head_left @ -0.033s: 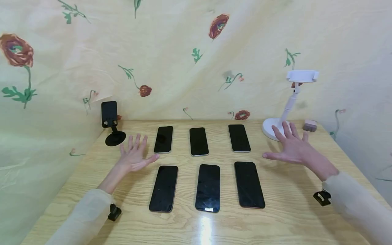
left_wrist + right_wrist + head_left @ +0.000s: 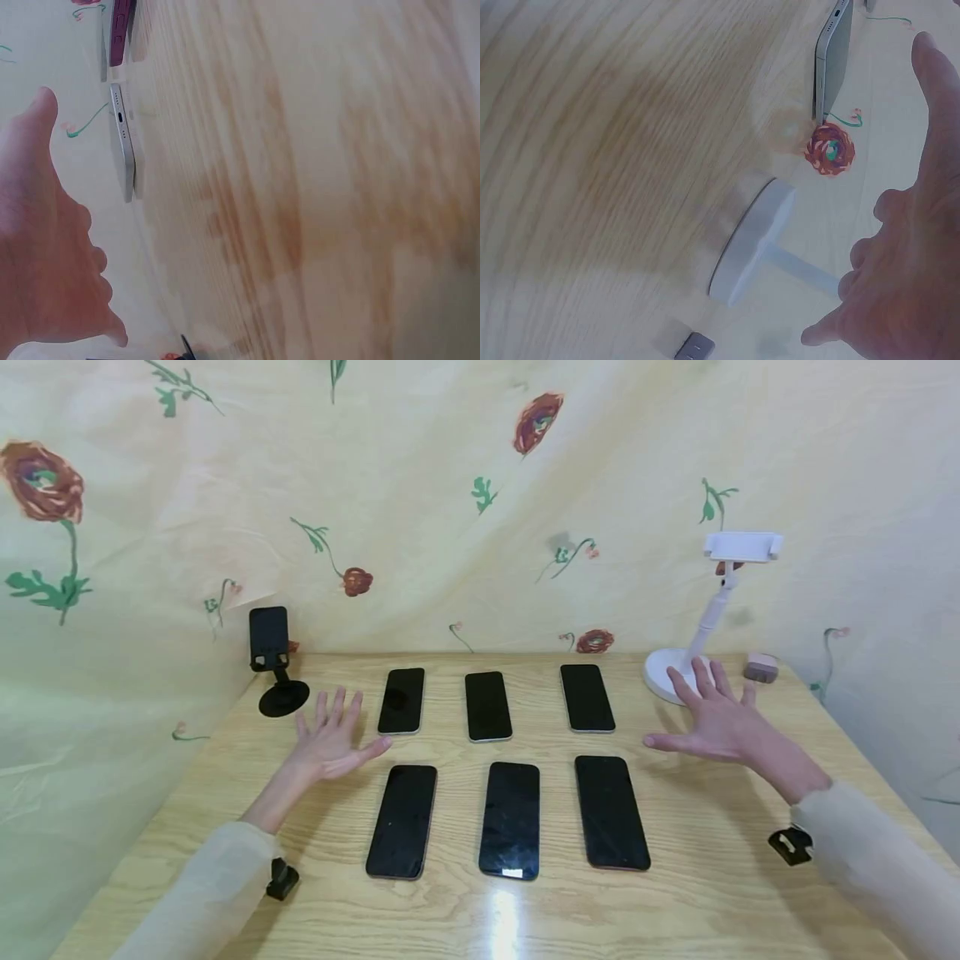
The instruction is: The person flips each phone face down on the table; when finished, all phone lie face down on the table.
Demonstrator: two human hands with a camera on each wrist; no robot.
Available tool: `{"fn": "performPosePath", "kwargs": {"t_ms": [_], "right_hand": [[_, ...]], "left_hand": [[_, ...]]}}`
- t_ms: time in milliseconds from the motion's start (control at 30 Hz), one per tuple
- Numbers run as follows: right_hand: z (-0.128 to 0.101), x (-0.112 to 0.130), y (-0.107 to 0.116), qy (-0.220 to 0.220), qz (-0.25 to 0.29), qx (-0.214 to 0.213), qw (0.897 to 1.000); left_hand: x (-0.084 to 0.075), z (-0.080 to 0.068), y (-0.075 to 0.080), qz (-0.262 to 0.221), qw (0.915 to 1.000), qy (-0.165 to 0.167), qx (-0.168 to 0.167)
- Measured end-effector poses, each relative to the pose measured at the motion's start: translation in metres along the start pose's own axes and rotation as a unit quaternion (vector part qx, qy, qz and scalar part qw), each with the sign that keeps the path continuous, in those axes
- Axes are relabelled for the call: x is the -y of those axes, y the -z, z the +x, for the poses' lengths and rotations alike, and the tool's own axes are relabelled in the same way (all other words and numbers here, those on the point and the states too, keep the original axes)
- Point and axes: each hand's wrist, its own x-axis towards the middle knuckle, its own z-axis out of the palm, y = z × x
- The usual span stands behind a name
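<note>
Both hands hover over the wooden table, palms down, fingers spread, holding nothing. My left hand (image 2: 330, 750) is beside the back-left phone (image 2: 401, 701), its thumb pointing at that phone. Right of it lie the back-middle phone (image 2: 488, 707) and back-right phone (image 2: 587, 697). A front row has a left phone (image 2: 402, 822), a middle phone (image 2: 510, 821) and a right phone (image 2: 612, 812), screens dark. My right hand (image 2: 720, 720) overlaps the base of a white phone stand (image 2: 663, 673) in the head view. The left wrist view shows a phone's pale edge (image 2: 122, 146) past the thumb.
A black phone stand (image 2: 268, 635) stands at the back left, beyond the left fingertips. At the back right corner sits a small grey and pinkish block (image 2: 761, 668). A flower-patterned cloth (image 2: 420, 485) hangs behind the table (image 2: 555, 918).
</note>
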Motion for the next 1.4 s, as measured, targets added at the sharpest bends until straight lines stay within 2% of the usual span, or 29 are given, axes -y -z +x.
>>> {"fn": "performPosePath", "kwargs": {"t_ms": [100, 200, 267, 333, 433, 533, 667, 767, 900, 967, 1100, 1300, 1400], "right_hand": [[0.005, 0.003, -0.001, 0.011, -0.005, -0.007, 1.000], [0.009, 0.007, -0.002, 0.038, 0.017, -0.044, 0.998], [0.014, 0.016, -0.004, 0.066, 0.066, -0.081, 0.992], [0.024, 0.031, -0.005, 0.091, 0.132, -0.105, 0.981], [0.049, 0.069, -0.008, 0.125, 0.232, -0.082, 0.961], [0.083, 0.116, -0.013, 0.163, 0.261, -0.029, 0.951], [0.130, 0.177, -0.022, 0.223, 0.214, 0.014, 0.951], [0.161, 0.213, -0.028, 0.231, 0.174, 0.046, 0.956], [0.193, 0.244, -0.038, 0.231, 0.130, 0.073, 0.961], [0.203, 0.253, -0.044, 0.232, 0.121, 0.083, 0.962], [0.219, 0.263, -0.053, 0.227, 0.139, 0.097, 0.959], [0.234, 0.269, -0.062, 0.208, 0.145, 0.109, 0.961], [0.239, 0.271, -0.067, 0.211, 0.151, 0.124, 0.958]], "left_hand": [[0.003, -0.001, -0.001, -0.003, 1.0000, 0.004, -0.003], [0.005, 0.002, 0.000, -0.010, 0.9998, 0.006, -0.019], [0.005, 0.004, 0.002, -0.027, 0.9990, 0.006, -0.036], [0.003, 0.008, 0.004, -0.048, 0.9975, 0.003, -0.052], [0.000, 0.015, 0.007, -0.087, 0.9949, -0.009, -0.051], [-0.002, 0.021, 0.007, -0.107, 0.9935, -0.022, -0.030], [-0.006, 0.030, 0.003, -0.132, 0.9910, -0.022, -0.011], [-0.008, 0.035, -0.001, -0.144, 0.9892, -0.022, -0.014], [-0.011, 0.043, -0.005, -0.133, 0.9904, -0.031, -0.025], [-0.012, 0.045, -0.007, -0.126, 0.9910, -0.035, -0.029], [-0.014, 0.051, -0.010, -0.118, 0.9919, -0.037, -0.029], [-0.017, 0.053, -0.008, -0.118, 0.9923, -0.031, -0.021], [-0.016, 0.053, -0.008, -0.125, 0.9918, -0.020, -0.016]]}}
